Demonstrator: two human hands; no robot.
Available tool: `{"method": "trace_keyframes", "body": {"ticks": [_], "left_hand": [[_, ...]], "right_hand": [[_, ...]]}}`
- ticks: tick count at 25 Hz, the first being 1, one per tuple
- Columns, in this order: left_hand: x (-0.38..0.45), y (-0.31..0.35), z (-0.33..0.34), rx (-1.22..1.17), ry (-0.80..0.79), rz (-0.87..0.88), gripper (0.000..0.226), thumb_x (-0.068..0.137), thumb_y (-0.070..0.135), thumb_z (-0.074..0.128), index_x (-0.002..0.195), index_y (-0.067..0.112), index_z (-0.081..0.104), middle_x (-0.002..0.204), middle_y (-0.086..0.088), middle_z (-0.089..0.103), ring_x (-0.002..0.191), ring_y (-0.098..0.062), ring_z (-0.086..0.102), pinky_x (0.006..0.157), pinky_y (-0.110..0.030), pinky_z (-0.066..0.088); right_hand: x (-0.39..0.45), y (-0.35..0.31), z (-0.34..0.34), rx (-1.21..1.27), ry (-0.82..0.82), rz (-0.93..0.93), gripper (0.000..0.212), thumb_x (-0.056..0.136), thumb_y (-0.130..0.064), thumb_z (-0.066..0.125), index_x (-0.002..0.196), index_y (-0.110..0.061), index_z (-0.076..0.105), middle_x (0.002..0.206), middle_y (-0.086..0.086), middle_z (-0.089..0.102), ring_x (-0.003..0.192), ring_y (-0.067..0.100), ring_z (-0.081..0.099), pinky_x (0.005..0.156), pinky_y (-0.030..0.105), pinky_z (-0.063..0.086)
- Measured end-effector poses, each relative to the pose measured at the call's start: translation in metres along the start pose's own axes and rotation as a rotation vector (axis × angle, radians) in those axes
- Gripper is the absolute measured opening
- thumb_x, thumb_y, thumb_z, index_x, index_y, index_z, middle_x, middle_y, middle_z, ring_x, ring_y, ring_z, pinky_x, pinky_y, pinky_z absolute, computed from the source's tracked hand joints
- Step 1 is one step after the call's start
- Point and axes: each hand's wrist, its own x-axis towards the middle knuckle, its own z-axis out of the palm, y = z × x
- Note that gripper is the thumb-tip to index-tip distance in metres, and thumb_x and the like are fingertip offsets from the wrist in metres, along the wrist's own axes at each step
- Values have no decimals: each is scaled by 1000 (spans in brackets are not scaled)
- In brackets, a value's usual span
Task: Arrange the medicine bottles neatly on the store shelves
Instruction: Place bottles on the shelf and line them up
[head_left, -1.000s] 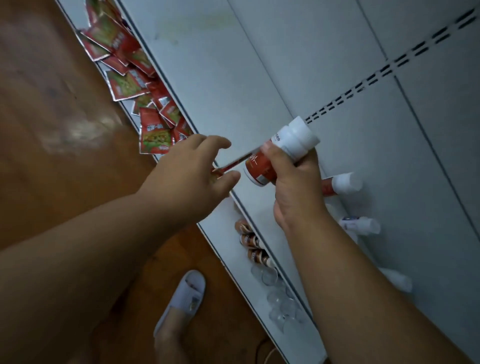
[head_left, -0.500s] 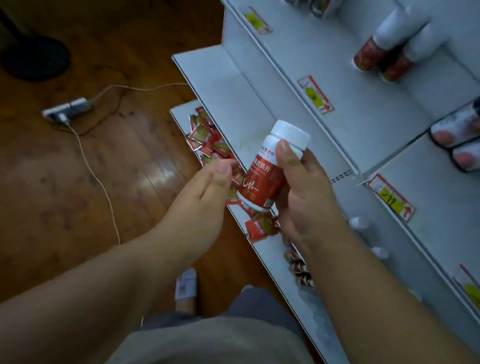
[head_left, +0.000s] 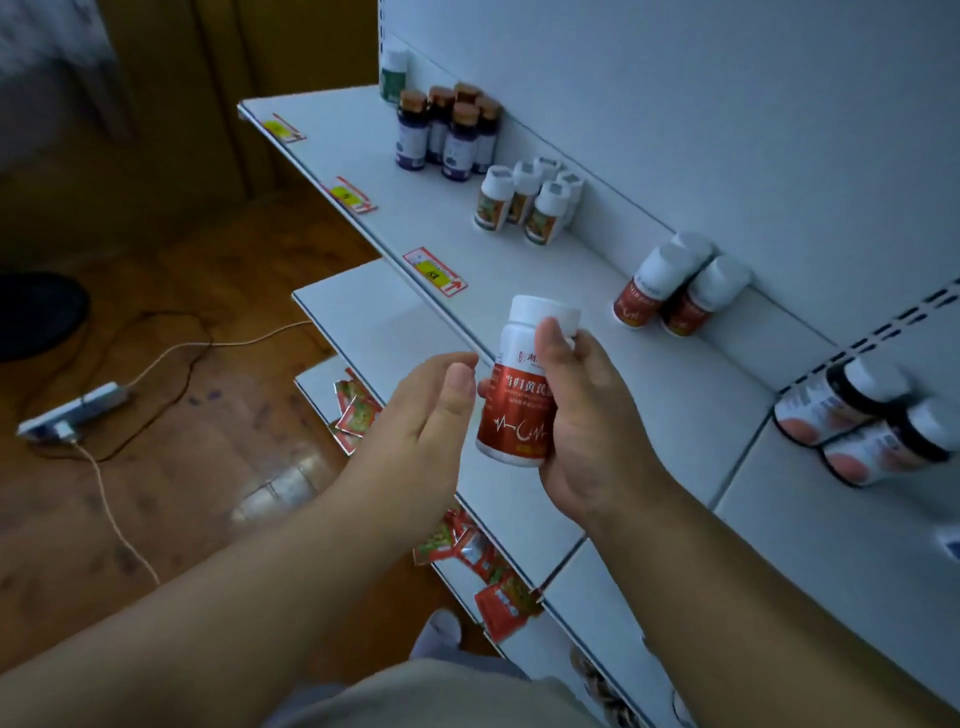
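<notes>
The left hand (head_left: 415, 415) is released, fingers nearly straight, its fingertips touching the left side of the red-label bottle (head_left: 519, 405). The right hand (head_left: 582, 415) grasps this bottle upright, thumb near the white cap, above the front edge of the top shelf (head_left: 519, 260).

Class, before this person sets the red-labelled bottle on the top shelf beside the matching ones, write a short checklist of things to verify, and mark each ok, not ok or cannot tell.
1. Bottle held firmly: ok. The right hand wraps the red-labelled bottle.
2. Cap on: ok, the white cap is in place; whether it is tight, cannot tell.
3. Left hand free to help: ok, it is open beside the bottle.
4. Matching group found: ok, the red-labelled bottles stand at the back of the top shelf.
5. Free space in front of them: ok.
6. Label facing forward: cannot tell yet.
</notes>
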Motion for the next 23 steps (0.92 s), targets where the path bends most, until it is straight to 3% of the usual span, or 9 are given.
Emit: {"method": "trace_keyframes", "body": {"ticks": [5, 8, 10, 12, 15, 19, 23], "left_hand": [[67, 21, -5, 134, -166, 53, 74, 85, 79, 15, 140, 37, 39, 139, 14, 48, 125, -4, 44, 107, -38, 40], [112, 25, -3, 283, -317, 169, 80, 83, 80, 11, 144, 34, 37, 142, 12, 46, 128, -5, 41, 109, -37, 38], [147, 25, 1, 376, -454, 272, 77, 85, 77, 13, 143, 32, 37, 140, 9, 47, 124, -5, 41, 105, -30, 36], [181, 24, 12, 491, -593, 386, 71, 88, 69, 18, 145, 31, 34, 142, 5, 46, 124, -8, 40, 101, -25, 32], [216, 27, 29, 696, -702, 472, 69, 94, 64, 26, 151, 27, 25, 155, 2, 33, 140, -16, 31, 111, -34, 29], [250, 35, 64, 851, -600, 777, 72, 94, 61, 41, 153, 25, 19, 160, 0, 20, 146, -22, 20, 117, -39, 21], [268, 47, 103, 968, -537, 1011, 81, 97, 54, 38, 155, 19, -6, 163, -1, -16, 148, -18, -19, 120, -38, -2]], "right_hand": [[56, -27, -7, -25, 146, -100, 31, 76, -53, 66, 99, -32, 67, 95, 2, 71, 93, 22, 72, 85, 53, 58], [76, -32, -11, -156, 280, -171, 47, 73, -60, 73, 109, -30, 65, 102, -2, 73, 97, 15, 72, 86, 43, 58], [93, -30, -15, -228, 415, -226, 48, 73, -52, 77, 112, -26, 65, 103, -5, 74, 95, 9, 71, 85, 35, 57], [107, -25, -25, -277, 577, -228, 51, 71, -51, 81, 113, -27, 64, 104, -7, 74, 96, 8, 70, 86, 36, 56], [119, -16, -50, -402, 743, -161, 52, 72, -49, 79, 118, -30, 61, 110, -10, 70, 102, 7, 67, 92, 41, 55], [129, -17, -95, -490, 891, -69, 50, 80, -39, 78, 124, -26, 57, 118, -8, 65, 110, 14, 60, 91, 37, 51], [140, -19, -131, -598, 889, -46, 44, 83, -33, 77, 121, -21, 57, 112, -5, 65, 103, 14, 61, 81, 31, 48]]}}
